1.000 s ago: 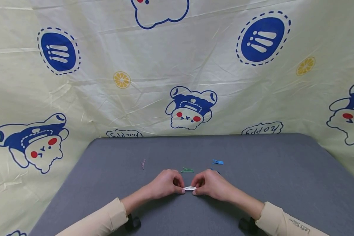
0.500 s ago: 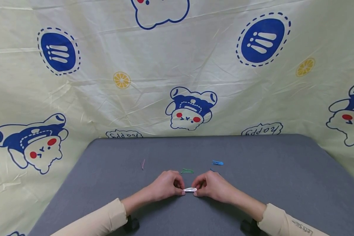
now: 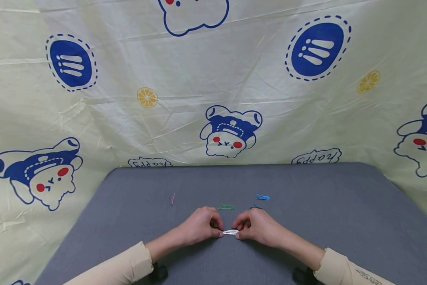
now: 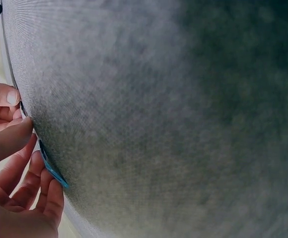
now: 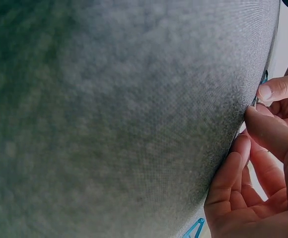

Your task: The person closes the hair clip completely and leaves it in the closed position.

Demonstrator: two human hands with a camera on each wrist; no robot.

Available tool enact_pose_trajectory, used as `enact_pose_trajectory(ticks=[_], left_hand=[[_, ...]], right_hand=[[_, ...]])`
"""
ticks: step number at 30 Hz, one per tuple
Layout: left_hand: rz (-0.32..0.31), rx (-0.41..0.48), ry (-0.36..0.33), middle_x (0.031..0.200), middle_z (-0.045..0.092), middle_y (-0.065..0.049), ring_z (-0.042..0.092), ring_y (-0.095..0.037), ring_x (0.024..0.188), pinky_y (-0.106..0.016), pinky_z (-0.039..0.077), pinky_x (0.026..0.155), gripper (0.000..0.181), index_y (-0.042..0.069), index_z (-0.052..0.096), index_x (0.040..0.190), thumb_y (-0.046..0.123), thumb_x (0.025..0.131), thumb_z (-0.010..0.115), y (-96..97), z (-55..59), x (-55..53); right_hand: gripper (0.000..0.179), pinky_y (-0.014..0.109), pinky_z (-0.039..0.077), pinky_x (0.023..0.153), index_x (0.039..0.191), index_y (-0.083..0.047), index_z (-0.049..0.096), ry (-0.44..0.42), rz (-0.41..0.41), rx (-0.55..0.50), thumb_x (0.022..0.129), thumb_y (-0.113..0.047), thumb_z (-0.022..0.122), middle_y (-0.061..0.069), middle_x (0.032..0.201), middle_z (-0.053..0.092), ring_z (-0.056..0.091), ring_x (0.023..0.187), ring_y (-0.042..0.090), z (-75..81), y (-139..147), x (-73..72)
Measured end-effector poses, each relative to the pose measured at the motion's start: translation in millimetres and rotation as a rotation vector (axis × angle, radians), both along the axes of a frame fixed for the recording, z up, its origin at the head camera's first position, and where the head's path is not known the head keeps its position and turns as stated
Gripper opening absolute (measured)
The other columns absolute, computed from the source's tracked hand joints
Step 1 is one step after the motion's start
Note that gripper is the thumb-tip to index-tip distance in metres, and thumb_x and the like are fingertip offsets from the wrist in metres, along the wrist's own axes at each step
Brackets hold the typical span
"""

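A white hair clip (image 3: 230, 232) lies crosswise between my two hands, low over the grey table. My left hand (image 3: 202, 226) pinches its left end between thumb and fingers. At its right end, my right hand (image 3: 261, 227) holds it by thumb and fingertips. The wrist views show both thumbs close together at the table surface, with most of the clip hidden by fingers. Just beyond the hands lies a green hair clip (image 3: 226, 206). A dark blue clip (image 3: 257, 206) shows partly behind my right hand.
A bright blue hair clip (image 3: 262, 197) lies farther back on the right. Off to the left is a thin pink clip (image 3: 172, 199). The grey-covered table (image 3: 327, 206) reaches back to a hanging printed curtain (image 3: 185, 126).
Both hands and the white hair clip have shifted slightly toward me, the right hand also a little rightward. More of the clip and of the dark blue one now shows.
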State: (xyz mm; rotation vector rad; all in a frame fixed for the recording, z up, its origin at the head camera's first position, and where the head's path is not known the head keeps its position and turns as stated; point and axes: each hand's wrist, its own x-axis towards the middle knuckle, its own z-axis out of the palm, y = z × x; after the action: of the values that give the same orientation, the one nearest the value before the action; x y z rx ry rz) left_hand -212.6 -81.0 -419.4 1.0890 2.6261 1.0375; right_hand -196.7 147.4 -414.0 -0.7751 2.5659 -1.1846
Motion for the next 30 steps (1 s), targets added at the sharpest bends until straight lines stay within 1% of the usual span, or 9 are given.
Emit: enact_pose_trajectory(ticks=[7, 10, 14, 17, 18, 20, 22, 25, 30], left_hand=[[-0.012, -0.003, 0.029, 0.078, 0.058, 0.009, 0.055, -0.002, 0.072, -0.019, 0.041, 0.067, 0.012, 0.013, 0.072, 0.077, 0.009, 0.075, 0.083, 0.4, -0.6, -1.1], [-0.022, -0.013, 0.024, 0.079, 0.059, 0.009, 0.056, -0.002, 0.073, -0.019, 0.042, 0.068, 0.011, 0.012, 0.072, 0.078, 0.009, 0.076, 0.083, -0.1, -0.1, -2.1], [-0.015, -0.022, -0.038, 0.079, 0.061, 0.011, 0.056, 0.001, 0.072, -0.019, 0.045, 0.068, 0.011, 0.012, 0.072, 0.081, 0.007, 0.078, 0.081, -2.1, 4.8, -3.1], [-0.002, -0.022, -0.088, 0.079, 0.062, 0.011, 0.057, 0.001, 0.07, -0.02, 0.047, 0.066, 0.009, 0.011, 0.072, 0.085, 0.006, 0.081, 0.079, -4.7, 10.4, -4.8], [0.0, -0.023, -0.092, 0.079, 0.062, 0.011, 0.056, 0.001, 0.069, -0.02, 0.048, 0.065, 0.008, 0.01, 0.073, 0.086, 0.006, 0.082, 0.078, -5.6, 12.2, -6.1], [0.004, -0.024, -0.081, 0.079, 0.063, 0.011, 0.056, -0.001, 0.07, -0.021, 0.048, 0.065, 0.007, 0.009, 0.073, 0.087, 0.006, 0.083, 0.077, -7.3, 16.7, -8.0], [0.008, -0.025, -0.055, 0.081, 0.063, 0.009, 0.057, -0.002, 0.071, -0.022, 0.049, 0.067, 0.007, 0.008, 0.073, 0.089, 0.006, 0.084, 0.077, -9.2, 20.4, -10.5], [0.029, -0.023, -0.035, 0.083, 0.064, 0.007, 0.057, -0.005, 0.074, -0.025, 0.049, 0.07, 0.01, 0.007, 0.073, 0.092, 0.006, 0.084, 0.077, -11.5, 25.2, -14.4], [0.072, -0.021, -0.03, 0.086, 0.066, 0.003, 0.058, -0.009, 0.076, -0.027, 0.049, 0.072, 0.012, 0.005, 0.073, 0.095, 0.006, 0.084, 0.077, -12.2, 26.1, -22.3]], right_hand=[[0.012, 0.023, 0.046, 0.058, 0.09, -0.011, 0.074, -0.004, 0.006, -0.007, 0.08, -0.009, 0.08, -0.009, 0.072, 0.063, 0.056, 0.064, 0.004, 1.2, 1.3, -0.7], [0.013, 0.023, 0.046, 0.059, 0.091, -0.01, 0.074, -0.007, 0.006, -0.02, 0.08, -0.009, 0.08, -0.008, 0.074, 0.064, 0.057, 0.065, 0.004, 2.2, 2.6, -0.3], [0.015, 0.023, 0.047, 0.06, 0.095, -0.009, 0.074, -0.017, 0.008, -0.045, 0.081, -0.009, 0.078, -0.006, 0.078, 0.064, 0.058, 0.068, 0.006, 4.4, 5.6, 0.9], [0.015, 0.025, 0.048, 0.061, 0.099, -0.007, 0.073, -0.032, -0.008, -0.068, 0.085, -0.011, 0.076, -0.004, 0.082, 0.066, 0.059, 0.071, 0.009, 7.0, 7.7, 0.3], [0.015, 0.025, 0.049, 0.061, 0.1, -0.007, 0.073, -0.037, -0.019, -0.074, 0.086, -0.012, 0.075, -0.004, 0.083, 0.066, 0.06, 0.072, 0.011, 8.2, 8.3, -0.3], [0.016, 0.027, 0.05, 0.063, 0.103, -0.006, 0.072, -0.04, -0.042, -0.079, 0.089, -0.014, 0.073, -0.003, 0.086, 0.067, 0.061, 0.075, 0.013, 10.8, 9.5, -1.4], [0.018, 0.028, 0.051, 0.065, 0.105, -0.007, 0.072, -0.039, -0.057, -0.081, 0.091, -0.017, 0.071, -0.003, 0.089, 0.067, 0.062, 0.077, 0.016, 13.3, 10.4, -2.9], [0.021, 0.029, 0.052, 0.066, 0.108, -0.006, 0.072, -0.033, -0.052, -0.076, 0.092, -0.018, 0.07, -0.003, 0.09, 0.067, 0.062, 0.079, 0.017, 16.6, 11.2, -5.6], [0.021, 0.028, 0.052, 0.069, 0.108, -0.004, 0.072, 0.013, -0.041, -0.066, 0.092, -0.018, 0.071, -0.005, 0.088, 0.067, 0.062, 0.078, 0.014, 16.4, 10.6, -11.6]])
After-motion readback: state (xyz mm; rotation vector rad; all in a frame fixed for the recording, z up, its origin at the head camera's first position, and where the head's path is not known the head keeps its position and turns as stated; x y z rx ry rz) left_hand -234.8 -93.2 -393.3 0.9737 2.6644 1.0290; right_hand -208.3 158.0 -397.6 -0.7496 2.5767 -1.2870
